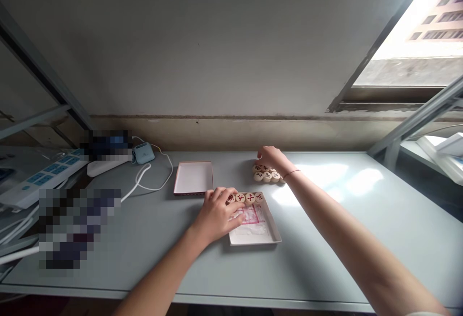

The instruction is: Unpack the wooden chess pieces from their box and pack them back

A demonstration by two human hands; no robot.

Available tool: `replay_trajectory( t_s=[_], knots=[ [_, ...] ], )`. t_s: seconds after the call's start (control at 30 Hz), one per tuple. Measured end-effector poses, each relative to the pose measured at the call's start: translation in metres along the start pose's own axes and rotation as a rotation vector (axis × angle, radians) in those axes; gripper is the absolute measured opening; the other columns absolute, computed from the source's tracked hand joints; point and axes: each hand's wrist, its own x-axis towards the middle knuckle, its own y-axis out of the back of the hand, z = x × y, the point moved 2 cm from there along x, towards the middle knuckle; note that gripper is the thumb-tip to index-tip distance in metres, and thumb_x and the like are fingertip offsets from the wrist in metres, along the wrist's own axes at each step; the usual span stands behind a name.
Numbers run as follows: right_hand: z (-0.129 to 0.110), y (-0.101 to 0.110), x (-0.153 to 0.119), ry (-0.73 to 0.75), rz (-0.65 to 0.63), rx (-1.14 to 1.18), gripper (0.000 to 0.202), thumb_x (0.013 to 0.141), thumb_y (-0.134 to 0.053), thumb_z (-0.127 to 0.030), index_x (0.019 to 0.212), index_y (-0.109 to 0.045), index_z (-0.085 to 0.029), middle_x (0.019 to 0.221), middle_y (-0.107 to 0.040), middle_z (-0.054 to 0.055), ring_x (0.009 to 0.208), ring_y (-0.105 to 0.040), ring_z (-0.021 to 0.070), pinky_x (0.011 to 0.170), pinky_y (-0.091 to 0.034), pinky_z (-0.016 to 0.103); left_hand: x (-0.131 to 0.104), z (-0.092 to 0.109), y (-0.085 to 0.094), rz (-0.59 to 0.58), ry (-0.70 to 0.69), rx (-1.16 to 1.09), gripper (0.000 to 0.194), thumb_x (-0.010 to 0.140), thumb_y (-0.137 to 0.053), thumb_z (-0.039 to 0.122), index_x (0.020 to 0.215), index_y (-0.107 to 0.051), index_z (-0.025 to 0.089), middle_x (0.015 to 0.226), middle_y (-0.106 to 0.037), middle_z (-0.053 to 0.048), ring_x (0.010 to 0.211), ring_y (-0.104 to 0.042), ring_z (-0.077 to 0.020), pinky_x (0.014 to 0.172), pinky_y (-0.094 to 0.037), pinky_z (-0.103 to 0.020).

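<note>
An open white box point(271, 231) lies on the grey table, with a row of round wooden pieces point(250, 198) marked with red characters along its far edge and a clear bag with a pink pattern point(251, 215) inside. My left hand point(217, 212) rests over the box's left side, fingers apart, touching the leftmost piece. Behind and to the right, several more round pieces point(267, 176) stand grouped on the table. My right hand point(270, 156) is at the far side of that group, its fingers curled; whatever they hold, if anything, is hidden.
A shallow box lid point(194, 177) lies left of the box. On the far left are a power strip point(54, 173), a light blue charger point(143, 153) and white cables point(137, 184). Metal frame bars rise at both sides of the table point(325, 263).
</note>
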Motion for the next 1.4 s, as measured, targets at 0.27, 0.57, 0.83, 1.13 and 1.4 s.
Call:
replay_trajectory(
  t_s=[0.27, 0.57, 0.83, 1.13, 1.4],
  knots=[
    [-0.001, 0.013, -0.011, 0.011, 0.054, 0.014, 0.016, 0.076, -0.062, -0.024, 0.087, -0.072, -0.017, 0.084, -0.069, 0.012, 0.076, -0.065, 0.0232, 0.058, -0.042, 0.027, 0.009, 0.014, 0.001, -0.086, -0.096, 0.078, 0.033, 0.091, -0.048, 0.05, 0.116, -0.065, 0.036, 0.138, -0.049, -0.004, 0.115, -0.042, -0.0287, 0.093, -0.034, -0.048],
    [-0.015, 0.023, -0.091, 0.265, 0.195, 0.687, 0.024, 0.078, -0.063, -0.039, 0.092, -0.068, -0.02, 0.089, -0.072, 0.005, 0.071, -0.066, 0.0157, 0.061, -0.049, 0.025, 0.022, 0.011, 0.012, 0.07, 0.034, -0.123, 0.037, 0.091, -0.054, 0.043, 0.123, -0.057, 0.025, 0.128, -0.055, -0.01, 0.116, -0.05, -0.0276, 0.096, -0.043, -0.047],
    [-0.034, -0.008, -0.138, 0.36, -0.013, 1.165, 0.038, 0.074, -0.07, -0.045, 0.096, -0.063, -0.015, 0.088, -0.069, 0.008, 0.073, -0.066, 0.0156, 0.058, -0.054, 0.026, 0.033, 0.009, 0.015, 0.135, 0.068, -0.439, 0.025, 0.093, -0.053, 0.03, 0.117, -0.06, 0.024, 0.108, -0.062, -0.005, 0.099, -0.063, -0.018, 0.086, -0.052, -0.03],
    [-0.01, -0.016, -0.132, 0.312, -0.001, 1.18, 0.033, 0.078, -0.066, -0.045, 0.094, -0.062, -0.017, 0.1, -0.063, 0.008, 0.073, -0.064, 0.0142, 0.056, -0.055, 0.025, 0.015, 0.007, 0.009, -0.095, -0.019, -0.225, 0.013, 0.088, -0.06, 0.026, 0.095, -0.07, 0.027, 0.102, -0.068, -0.003, 0.101, -0.054, -0.0222, 0.089, -0.045, -0.038],
    [-0.026, -0.018, -0.155, 0.661, 0.012, 0.725, 0.02, 0.08, -0.057, -0.015, 0.097, -0.066, -0.022, 0.096, -0.06, 0.004, 0.07, -0.058, 0.0107, 0.065, -0.053, 0.026, 0.013, 0.007, 0.009, -0.087, 0.019, -0.049, 0.013, 0.084, -0.063, 0.03, 0.095, -0.067, 0.025, 0.106, -0.064, -0.005, 0.102, -0.049, -0.025, 0.087, -0.042, -0.041]
  ],
)
